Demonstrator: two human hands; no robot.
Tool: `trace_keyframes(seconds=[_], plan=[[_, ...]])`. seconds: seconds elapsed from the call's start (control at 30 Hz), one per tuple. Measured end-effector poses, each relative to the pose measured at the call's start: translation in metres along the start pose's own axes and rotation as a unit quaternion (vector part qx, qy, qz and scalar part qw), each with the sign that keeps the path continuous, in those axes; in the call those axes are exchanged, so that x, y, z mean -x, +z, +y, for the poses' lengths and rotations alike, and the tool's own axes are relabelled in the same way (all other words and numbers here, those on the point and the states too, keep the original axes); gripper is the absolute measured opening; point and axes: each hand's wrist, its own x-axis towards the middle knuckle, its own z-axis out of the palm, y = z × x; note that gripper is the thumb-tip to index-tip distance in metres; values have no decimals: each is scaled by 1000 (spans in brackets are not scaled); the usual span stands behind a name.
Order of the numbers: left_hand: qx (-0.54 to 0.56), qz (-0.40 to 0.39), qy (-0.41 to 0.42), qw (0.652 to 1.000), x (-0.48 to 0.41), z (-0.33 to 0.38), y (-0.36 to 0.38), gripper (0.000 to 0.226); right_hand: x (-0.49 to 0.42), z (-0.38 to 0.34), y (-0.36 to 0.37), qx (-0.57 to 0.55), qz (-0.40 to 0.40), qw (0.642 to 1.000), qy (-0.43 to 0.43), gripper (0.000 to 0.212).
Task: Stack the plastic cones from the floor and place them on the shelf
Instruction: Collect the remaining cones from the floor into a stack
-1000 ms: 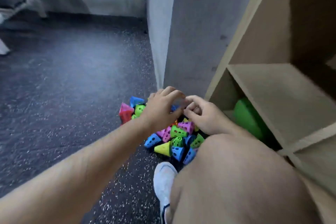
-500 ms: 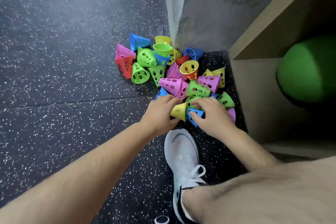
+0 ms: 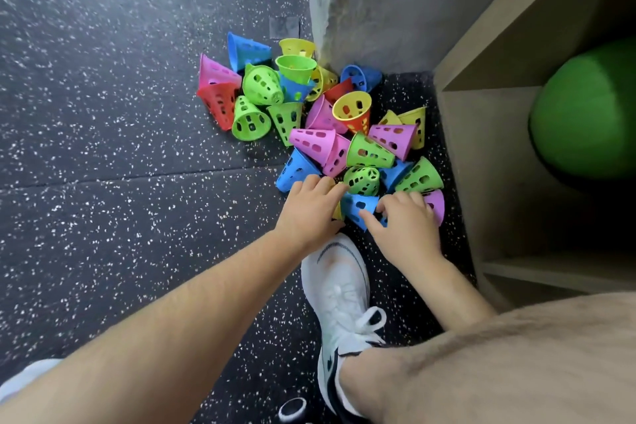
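Left hand (image 3: 309, 208) fingers (image 3: 328, 188) curled on yellow cone (image 3: 338, 212); right hand (image 3: 409, 225) pinching blue cone (image 3: 360, 206); shoe (image 3: 340, 289) just below, shelf (image 3: 457, 165) beside.

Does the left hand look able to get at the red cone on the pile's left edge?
Probably yes: the red cone lies exposed at the edge, with bare floor between it and the left hand.

Both bare forearms are stretched forward and down, backs of the hands turned up. The left hand (image 3: 309, 208) is curled round a yellow cone (image 3: 338, 213), which is mostly hidden under it. The right hand (image 3: 409, 229) is set just beside it, with thumb and bent fingers (image 3: 382, 206) pinched on a blue cone (image 3: 359, 204).
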Motion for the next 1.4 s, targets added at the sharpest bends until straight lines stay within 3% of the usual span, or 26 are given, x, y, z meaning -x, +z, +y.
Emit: trace_keyframes(seconds=[0.37, 0.6, 0.87, 0.97, 1.1, 1.27, 1.4], plan=[[212, 72, -44, 974, 33, -4, -25, 82, 15, -21, -18, -273, 38, 957, -85, 10], [307, 126, -97, 938, 55, -13, -40, 81, 16, -51, -18, -376, 2, 915, -144, 18], [334, 123, -177, 918, 75, -39, -39, 86, 12, -82, -12, -424, -74, 889, -159, 21], [343, 111, -219, 907, 80, -50, -34, 81, 5, -89, -6, -394, -101, 897, -176, 22], [341, 93, -259, 899, 83, -61, -28, 73, -23, -89, -8, -262, -49, 947, -180, 31], [353, 70, -272, 892, 80, -71, -33, 94, -59, -97, -7, -140, -14, 978, -156, 31], [379, 58, -266, 884, 71, -78, -38, 95, -73, -105, 5, -94, -25, 985, -141, 24]])
